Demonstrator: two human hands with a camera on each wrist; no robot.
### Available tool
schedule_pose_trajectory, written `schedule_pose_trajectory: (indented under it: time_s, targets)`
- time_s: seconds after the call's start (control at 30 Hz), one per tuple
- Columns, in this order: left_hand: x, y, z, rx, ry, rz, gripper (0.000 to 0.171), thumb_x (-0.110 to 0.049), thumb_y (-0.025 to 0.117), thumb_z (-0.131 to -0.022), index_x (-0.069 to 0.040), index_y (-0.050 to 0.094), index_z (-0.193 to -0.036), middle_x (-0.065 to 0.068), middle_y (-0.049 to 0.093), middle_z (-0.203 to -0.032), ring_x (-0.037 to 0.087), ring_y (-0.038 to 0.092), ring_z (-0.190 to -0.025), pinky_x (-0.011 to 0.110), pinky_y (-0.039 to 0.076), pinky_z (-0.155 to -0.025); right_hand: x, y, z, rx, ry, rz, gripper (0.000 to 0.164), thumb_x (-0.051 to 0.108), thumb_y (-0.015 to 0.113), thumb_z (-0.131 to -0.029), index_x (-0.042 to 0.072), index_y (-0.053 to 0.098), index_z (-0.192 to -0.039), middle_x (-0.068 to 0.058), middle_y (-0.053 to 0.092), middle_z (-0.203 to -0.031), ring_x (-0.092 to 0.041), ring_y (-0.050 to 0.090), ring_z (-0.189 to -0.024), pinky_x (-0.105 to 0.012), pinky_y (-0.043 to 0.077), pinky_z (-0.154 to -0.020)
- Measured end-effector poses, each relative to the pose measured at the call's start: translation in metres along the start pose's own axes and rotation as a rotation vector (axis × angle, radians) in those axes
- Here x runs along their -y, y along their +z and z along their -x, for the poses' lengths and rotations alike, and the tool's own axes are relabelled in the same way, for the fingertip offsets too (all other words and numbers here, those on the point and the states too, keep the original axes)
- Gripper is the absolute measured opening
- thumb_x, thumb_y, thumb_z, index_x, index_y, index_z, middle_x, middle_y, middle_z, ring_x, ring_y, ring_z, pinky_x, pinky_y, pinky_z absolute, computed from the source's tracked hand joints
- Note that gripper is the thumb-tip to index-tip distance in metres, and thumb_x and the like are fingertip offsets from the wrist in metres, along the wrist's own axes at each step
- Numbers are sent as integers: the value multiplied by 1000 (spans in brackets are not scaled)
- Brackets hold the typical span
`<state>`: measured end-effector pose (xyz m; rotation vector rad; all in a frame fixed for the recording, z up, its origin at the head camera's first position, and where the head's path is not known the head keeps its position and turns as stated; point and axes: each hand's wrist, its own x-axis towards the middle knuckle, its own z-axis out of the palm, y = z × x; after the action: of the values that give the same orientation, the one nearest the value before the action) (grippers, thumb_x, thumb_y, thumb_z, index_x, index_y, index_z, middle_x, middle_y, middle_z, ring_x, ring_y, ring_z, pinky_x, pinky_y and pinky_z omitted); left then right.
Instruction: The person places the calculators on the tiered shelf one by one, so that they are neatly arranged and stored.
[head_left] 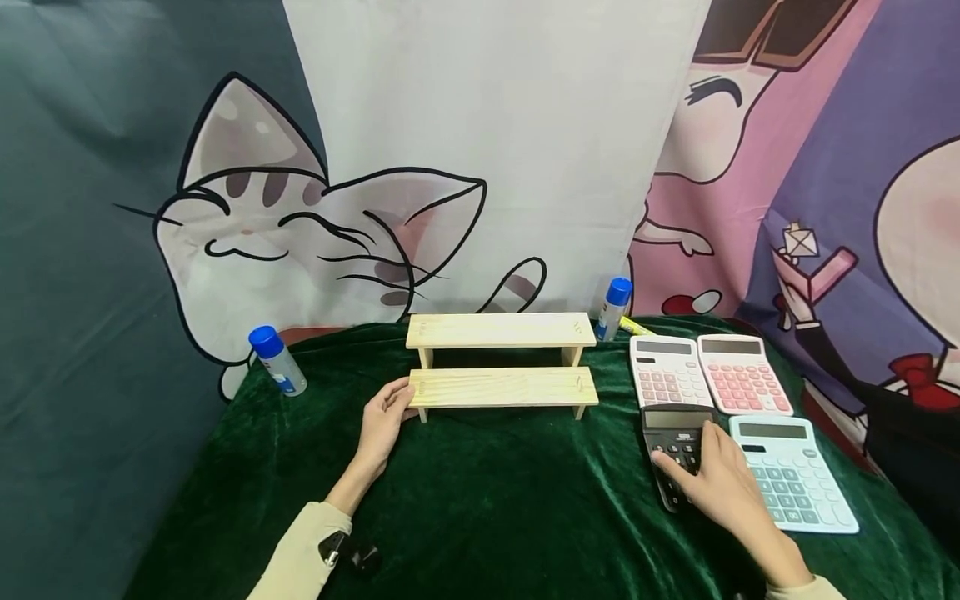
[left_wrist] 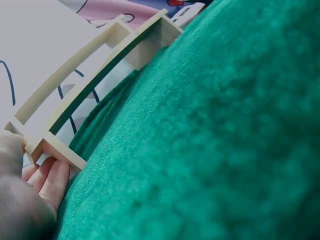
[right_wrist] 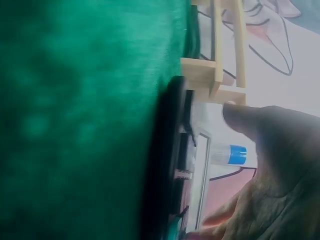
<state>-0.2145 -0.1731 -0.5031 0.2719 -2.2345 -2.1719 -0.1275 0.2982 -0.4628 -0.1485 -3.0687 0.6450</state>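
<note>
A two-tier wooden shelf [head_left: 502,387] stands on dark green velvet cloth. At the left end of its lower board, my left hand [head_left: 384,423] grips the wood. The left wrist view shows the thumb at the board's end and the fingers [left_wrist: 54,180] against the side panel. Over a black calculator [head_left: 660,487] on the right, my right hand [head_left: 723,479] is spread, partly covering the keys and right edge. In the right wrist view its thumb [right_wrist: 242,120] stands apart from the black calculator; finger contact is unclear.
Around the black calculator lie a white calculator [head_left: 670,375], a pink one [head_left: 745,379] and a light blue one [head_left: 795,483]. Blue-capped bottles stand at left [head_left: 279,362] and back right [head_left: 613,310], near a yellow object [head_left: 636,327]. A cartoon-printed curtain [head_left: 480,100] hangs behind.
</note>
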Motion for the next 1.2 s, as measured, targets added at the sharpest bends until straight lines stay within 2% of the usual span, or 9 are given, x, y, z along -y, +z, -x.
schedule_pose_trajectory:
  time_s: [0.13, 0.3, 0.43, 0.6, 0.83, 1.0, 1.2]
  targets:
    - [0, 5, 0, -14, 65, -25, 43, -34, 58, -102, -9, 55, -137, 16, 62, -132, 14, 67, -103, 26, 59, -87, -3, -3, 2, 77, 84, 54, 128, 77, 58, -83, -23, 9, -147, -49, 21, -142, -63, 31, -126, -74, 34, -100]
    - [-1, 8, 1, -12, 84, -19, 42, -31, 58, -102, -7, 56, -137, 18, 63, -131, 15, 66, -103, 31, 60, -90, -2, -5, 5, 160, 160, 121, 141, 88, 57, -72, -24, 10, -145, -48, 22, -135, -62, 36, -118, -73, 42, -89]
    - [-1, 8, 1, -7, 86, -16, 42, -30, 58, -103, -6, 55, -137, 19, 62, -131, 15, 66, -104, 33, 59, -92, -1, -4, 7, 197, 180, 171, 147, 92, 57, -66, -24, 11, -144, -50, 21, -132, -64, 36, -116, -72, 44, -86]
    - [0, 7, 3, -20, 79, -18, 41, -30, 58, -102, -7, 56, -136, 17, 63, -130, 12, 66, -102, 29, 60, -89, 1, -1, 6, 215, 178, 203, 150, 92, 60, -63, -24, 11, -144, -51, 20, -132, -66, 35, -116, -74, 43, -87]
    - [3, 3, 5, -22, 86, -6, 41, -29, 57, -103, -6, 56, -136, 18, 63, -130, 10, 66, -100, 23, 59, -85, 0, -1, 3, 143, 131, 155, 135, 79, 68, -70, -20, 18, -146, -49, 21, -138, -69, 30, -119, -80, 33, -90]
    - [4, 2, 7, -19, 89, -10, 42, -30, 57, -103, -6, 55, -137, 19, 62, -131, 12, 66, -101, 21, 58, -84, 5, -1, 3, 30, 92, 125, 118, 71, 70, -74, -14, 30, -146, -42, 26, -142, -63, 32, -120, -74, 33, -85]
    - [3, 3, 7, -18, 90, -20, 40, -30, 57, -103, -7, 56, -137, 18, 63, -130, 15, 66, -103, 24, 59, -85, 19, -4, -4, -117, -4, 77, 109, 62, 74, -76, -11, 35, -146, -38, 32, -143, -57, 37, -121, -70, 35, -81]
